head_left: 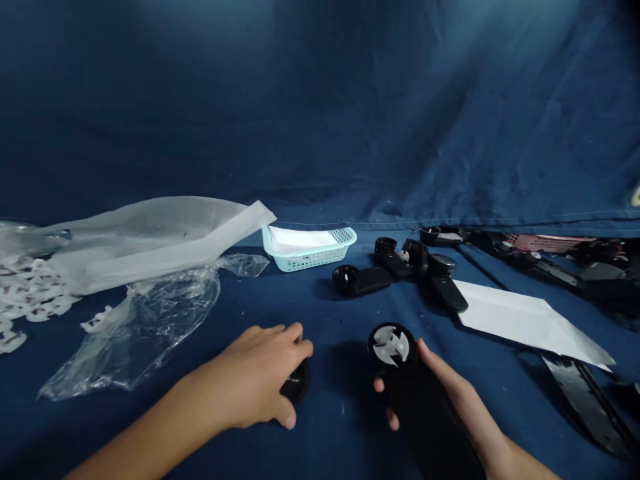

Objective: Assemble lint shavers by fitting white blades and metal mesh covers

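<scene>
My left hand [253, 377] is closed over a black round part [296, 385] low on the blue cloth. Only one side of that part shows between thumb and fingers. My right hand [463, 393] is wrapped round a long black plastic housing [425, 413] with a round head at its upper end. Inside the head sits a grey-white bladed disc [391, 344], facing up. A gap separates the two hands. Beyond them lies a similar black housing [373, 280] with a round cup at its left end.
A light blue basket [315, 259] with white sheets stands at the back. White plastic pieces [30, 290], a clear plastic bag [160, 327] and translucent sheeting [150, 237] spread leftward. Several black parts [447, 290], a white sheet [525, 320] and a pink basket [550, 243] are at right.
</scene>
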`<state>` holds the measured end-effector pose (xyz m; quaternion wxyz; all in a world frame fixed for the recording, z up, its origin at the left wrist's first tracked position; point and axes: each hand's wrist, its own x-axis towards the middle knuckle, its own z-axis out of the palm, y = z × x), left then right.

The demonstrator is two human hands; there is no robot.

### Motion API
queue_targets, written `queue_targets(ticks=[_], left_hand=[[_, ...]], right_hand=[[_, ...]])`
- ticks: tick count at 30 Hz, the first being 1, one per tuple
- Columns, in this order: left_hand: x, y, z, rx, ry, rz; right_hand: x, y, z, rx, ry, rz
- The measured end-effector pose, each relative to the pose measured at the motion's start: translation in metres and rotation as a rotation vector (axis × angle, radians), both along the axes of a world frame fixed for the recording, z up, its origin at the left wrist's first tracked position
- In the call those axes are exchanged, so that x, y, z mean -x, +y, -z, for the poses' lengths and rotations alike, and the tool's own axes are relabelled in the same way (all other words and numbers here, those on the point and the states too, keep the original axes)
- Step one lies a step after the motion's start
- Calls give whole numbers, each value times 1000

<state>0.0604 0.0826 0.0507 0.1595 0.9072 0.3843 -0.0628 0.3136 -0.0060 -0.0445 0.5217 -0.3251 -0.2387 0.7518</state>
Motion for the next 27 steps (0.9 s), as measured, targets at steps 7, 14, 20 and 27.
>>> queue_targets(ticks=[7,14,20,27], left_hand=[[-15,-5,-7,83,-272,-29],[-4,8,9,157,-193,45],[-18,-3,7,38,-329,-8],[-37,-35,17,-268,-656,241]], right_hand=[[8,-7,-17,99,-6,-16],[9,-10,-22,184,53,-14],[10,-10,-21,102,-33,-23],[15,-18,-22,-47,-161,-40]])
